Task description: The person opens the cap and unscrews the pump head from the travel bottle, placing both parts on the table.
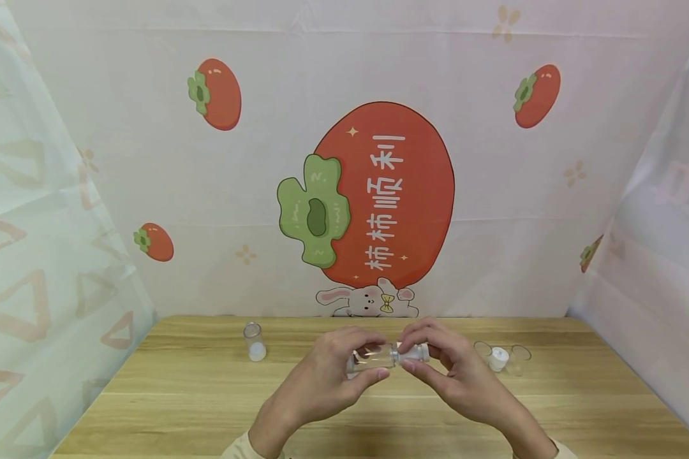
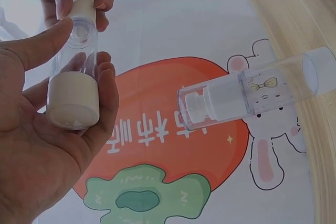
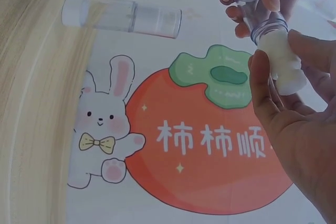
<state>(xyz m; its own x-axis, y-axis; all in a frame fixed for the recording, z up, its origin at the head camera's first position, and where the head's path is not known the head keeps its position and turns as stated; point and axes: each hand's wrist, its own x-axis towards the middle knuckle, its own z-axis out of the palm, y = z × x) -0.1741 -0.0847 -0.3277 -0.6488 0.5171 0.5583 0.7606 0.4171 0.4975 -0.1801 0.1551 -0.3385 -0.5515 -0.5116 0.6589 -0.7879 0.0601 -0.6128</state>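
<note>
The clear bottle [image 1: 374,359], held lengthwise left to right above the middle of the counter [image 1: 207,398], looks light and stiff, probably plastic, hard to crush but slick enough to twist in the fingers; I'd grip it round its middle and take the white pump [image 1: 411,354] by its sides. The left hand [image 1: 330,366] curls round the bottle, while the right hand [image 1: 456,373] pinches the pump between thumb and fingers.
</note>
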